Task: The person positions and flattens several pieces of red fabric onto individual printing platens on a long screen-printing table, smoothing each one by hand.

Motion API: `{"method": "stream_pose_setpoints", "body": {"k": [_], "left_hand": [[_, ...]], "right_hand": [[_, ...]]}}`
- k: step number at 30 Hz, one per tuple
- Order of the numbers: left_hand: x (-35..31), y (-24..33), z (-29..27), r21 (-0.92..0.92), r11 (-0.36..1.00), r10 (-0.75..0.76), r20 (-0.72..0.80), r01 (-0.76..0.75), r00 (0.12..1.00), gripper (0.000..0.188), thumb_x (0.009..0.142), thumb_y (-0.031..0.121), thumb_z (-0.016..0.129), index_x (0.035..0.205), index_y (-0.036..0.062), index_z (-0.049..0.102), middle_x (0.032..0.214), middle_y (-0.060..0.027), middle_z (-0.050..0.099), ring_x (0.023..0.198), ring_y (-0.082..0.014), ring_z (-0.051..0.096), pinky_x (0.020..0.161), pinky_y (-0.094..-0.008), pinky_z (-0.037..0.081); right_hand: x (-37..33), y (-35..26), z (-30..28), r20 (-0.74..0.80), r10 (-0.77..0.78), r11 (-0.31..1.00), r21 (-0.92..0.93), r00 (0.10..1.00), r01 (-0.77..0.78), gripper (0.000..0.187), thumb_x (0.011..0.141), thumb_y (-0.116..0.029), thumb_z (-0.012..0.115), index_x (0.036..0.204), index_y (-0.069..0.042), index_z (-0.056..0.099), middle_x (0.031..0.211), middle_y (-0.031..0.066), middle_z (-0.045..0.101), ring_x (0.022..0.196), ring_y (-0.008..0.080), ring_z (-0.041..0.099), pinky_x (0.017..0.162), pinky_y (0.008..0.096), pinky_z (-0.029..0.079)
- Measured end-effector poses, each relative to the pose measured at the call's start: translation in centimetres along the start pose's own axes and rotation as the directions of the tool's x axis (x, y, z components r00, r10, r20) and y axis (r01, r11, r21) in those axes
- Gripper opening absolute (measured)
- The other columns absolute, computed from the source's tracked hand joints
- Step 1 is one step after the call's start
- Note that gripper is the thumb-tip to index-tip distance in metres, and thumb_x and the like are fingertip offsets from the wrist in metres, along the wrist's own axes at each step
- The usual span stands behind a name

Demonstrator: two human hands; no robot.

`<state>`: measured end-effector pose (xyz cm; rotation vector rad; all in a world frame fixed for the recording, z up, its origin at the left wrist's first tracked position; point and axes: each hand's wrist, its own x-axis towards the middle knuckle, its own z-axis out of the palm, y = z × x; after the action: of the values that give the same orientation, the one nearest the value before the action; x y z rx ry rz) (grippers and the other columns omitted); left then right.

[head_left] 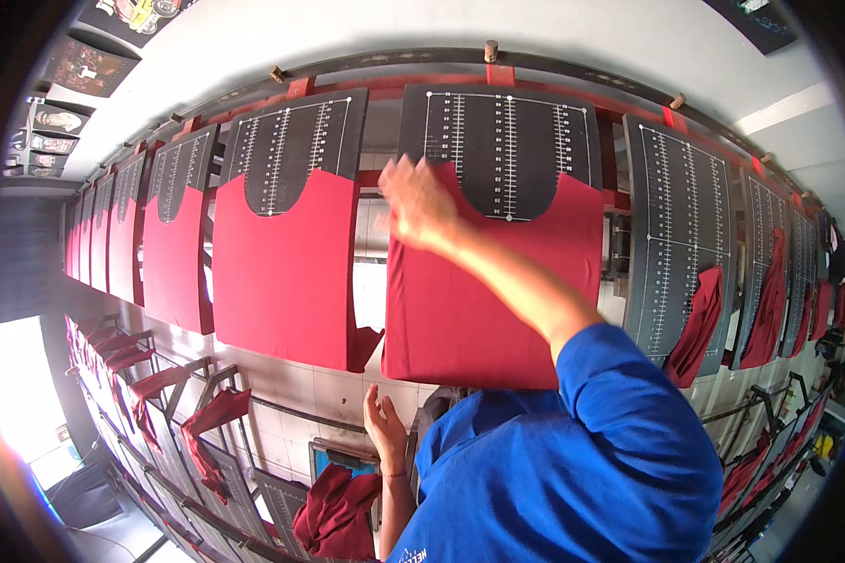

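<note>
A dark red cut shirt panel (479, 300) with a scooped neckline lies smooth over the black printing board (483, 122) in front of me, which carries white ruler markings. My right hand (418, 206) is at the panel's upper left edge, near the shoulder. Its fingers are stretched out and partly blurred, with nothing held in them. Whether the palm touches the cloth I cannot tell. My left hand (385, 427) is below the board's lower left corner, its fingers apart and holding nothing. Close by it hangs a bunched dark red cloth (338, 511).
Left of my board, a similar red panel (282, 281) covers the neighbouring board, and several more covered boards curve away. On the right, a grey-black board (681, 206) has a folded red piece (697, 328) on it. Behind me runs another row of boards with hanging cloths (218, 422).
</note>
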<state>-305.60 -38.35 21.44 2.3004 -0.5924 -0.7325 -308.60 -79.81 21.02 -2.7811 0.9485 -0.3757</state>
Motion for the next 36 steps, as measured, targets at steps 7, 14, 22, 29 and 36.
{"method": "stream_pose_setpoints", "body": {"k": [7, 14, 22, 29, 36], "left_hand": [[0.9, 4.2, 3.7, 0.401, 0.849, 0.385, -0.024, -0.344, 0.923, 0.057, 0.099, 0.015, 0.058, 0.149, -0.0037, 0.037, 0.156, -0.027, 0.034, 0.147, -0.0439, 0.029, 0.12, -0.0504, 0.025], [-0.3, 9.2, 11.9, 0.428, 0.471, 0.551, 0.54, -0.771, 0.636, 0.075, 0.095, 0.041, 0.06, 0.15, -0.0053, 0.038, 0.16, -0.0225, 0.031, 0.15, -0.0445, 0.023, 0.121, -0.0591, 0.016], [10.8, 22.1, 21.1, 0.388, 0.283, 0.761, 0.465, -0.877, 0.452, 0.075, 0.099, 0.044, 0.051, 0.153, -0.0048, 0.032, 0.162, -0.0199, 0.03, 0.151, -0.0392, 0.023, 0.123, -0.0532, 0.017], [2.3, 21.1, 23.9, 0.193, 0.099, 0.797, 0.572, -0.976, 0.194, 0.073, 0.097, 0.042, 0.055, 0.149, -0.0071, 0.038, 0.159, -0.0247, 0.032, 0.149, -0.0416, 0.027, 0.122, -0.0547, 0.02], [-12.1, 17.0, 27.6, -0.22, -0.086, 0.674, 0.706, -0.972, -0.219, 0.062, 0.095, 0.041, 0.059, 0.147, 0.0083, 0.047, 0.152, -0.0166, 0.041, 0.141, -0.0355, 0.038, 0.116, -0.05, 0.03]], "right_hand": [[-23.8, -9.7, 2.0, 0.137, -0.566, 0.788, 0.379, 0.813, 0.485, 0.096, 0.085, -0.063, 0.061, 0.159, -0.011, 0.028, 0.166, 0.005, 0.026, 0.153, 0.027, 0.021, 0.126, 0.049, 0.012], [-18.8, 22.1, -8.6, -0.009, 0.124, 0.988, -0.091, 0.992, -0.124, 0.073, 0.097, -0.055, 0.05, 0.147, -0.002, 0.044, 0.158, 0.0159, 0.038, 0.149, 0.0369, 0.029, 0.122, 0.0545, 0.02], [-38.3, 1.7, -8.0, 0.054, -0.06, 0.998, 0.001, 0.997, 0.06, 0.062, 0.099, -0.055, 0.047, 0.143, -0.011, 0.052, 0.151, 0.0119, 0.048, 0.141, 0.0327, 0.042, 0.117, 0.0561, 0.027], [-48.3, -2.1, -10.0, 0.236, 0.403, 0.732, 0.496, 0.884, -0.466, 0.043, 0.096, -0.033, 0.063, 0.133, -0.011, 0.061, 0.137, 0.0112, 0.061, 0.132, 0.0293, 0.053, 0.11, 0.0431, 0.041], [-58.7, 7.2, -17.3, -0.438, 0.892, 0.273, 0.328, 0.111, -0.904, 0.026, 0.09, -0.022, 0.07, 0.11, -0.005, 0.067, 0.093, 0.0125, 0.067, 0.092, 0.0345, 0.062, 0.085, 0.0466, 0.048]]}}
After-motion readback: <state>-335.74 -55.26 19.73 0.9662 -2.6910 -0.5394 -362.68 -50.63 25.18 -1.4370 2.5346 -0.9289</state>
